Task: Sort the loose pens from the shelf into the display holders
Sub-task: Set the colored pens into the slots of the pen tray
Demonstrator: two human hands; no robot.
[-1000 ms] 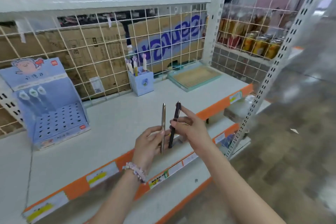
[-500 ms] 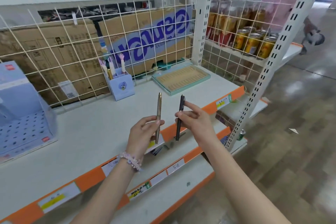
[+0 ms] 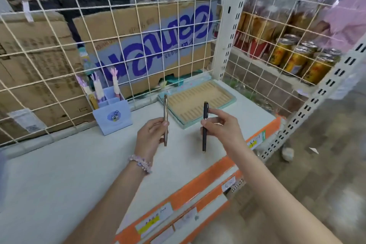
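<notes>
My left hand (image 3: 151,136) grips a gold pen (image 3: 165,109) upright above the white shelf (image 3: 59,174). A dark pen (image 3: 204,136) stands upright beside it, pinched by my right hand (image 3: 221,128). Just behind both pens lies a flat ribbed tan pen tray with a teal rim (image 3: 198,104), its slots holding nothing. To the left stands a small light-blue pen holder (image 3: 113,118) against the wire grid, with a few fluffy-topped pens (image 3: 99,89) in it.
A white wire grid (image 3: 138,45) backs the shelf, with cardboard boxes behind it. A white upright post (image 3: 229,31) divides off the right bay, where golden cans (image 3: 297,59) stand. Orange price strips (image 3: 198,186) edge the shelf fronts. The floor lies to the right.
The view has swung right, so the large blue display stand on the left has left the frame. Both hands have carried the pens further apart and closer to the ribbed tray.
</notes>
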